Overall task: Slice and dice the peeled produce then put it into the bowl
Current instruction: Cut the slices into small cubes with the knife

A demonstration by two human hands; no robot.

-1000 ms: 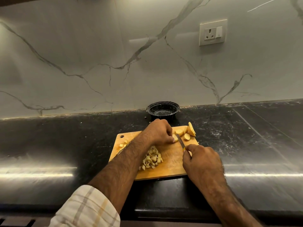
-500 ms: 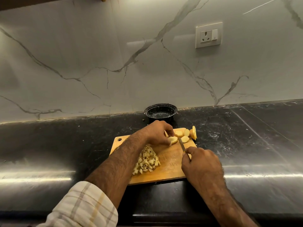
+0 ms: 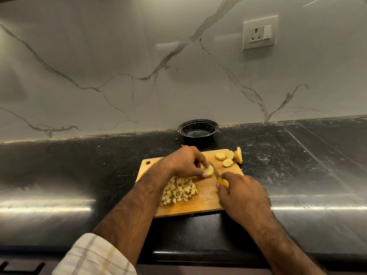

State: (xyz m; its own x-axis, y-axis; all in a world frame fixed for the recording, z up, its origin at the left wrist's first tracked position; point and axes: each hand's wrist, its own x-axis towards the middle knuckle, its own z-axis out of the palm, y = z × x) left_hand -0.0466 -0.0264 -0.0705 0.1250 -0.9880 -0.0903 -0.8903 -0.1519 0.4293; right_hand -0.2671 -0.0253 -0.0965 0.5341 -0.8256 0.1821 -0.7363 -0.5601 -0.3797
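Observation:
A wooden cutting board (image 3: 206,203) lies on the black counter. My left hand (image 3: 184,161) pins a pale potato slice (image 3: 209,171) flat near the board's middle. My right hand (image 3: 241,195) grips a yellow-handled knife (image 3: 215,173), its blade resting against the slice's right side. A heap of diced potato (image 3: 178,190) sits on the board's left part, partly behind my left forearm. Several uncut round slices (image 3: 228,158) lie at the board's far right corner. The black bowl (image 3: 197,126) stands behind the board against the wall, with nothing in it.
The dark stone counter (image 3: 297,165) stretches left and right of the board. A marble backsplash rises behind, with a wall socket (image 3: 259,32) at upper right. A tiny scrap (image 3: 176,139) lies left of the bowl. The counter's front edge runs below my forearms.
My left hand has drawn one slice from the far corner toward the board's middle. The knife has followed and now sits beside that slice. The camera has shifted slightly.

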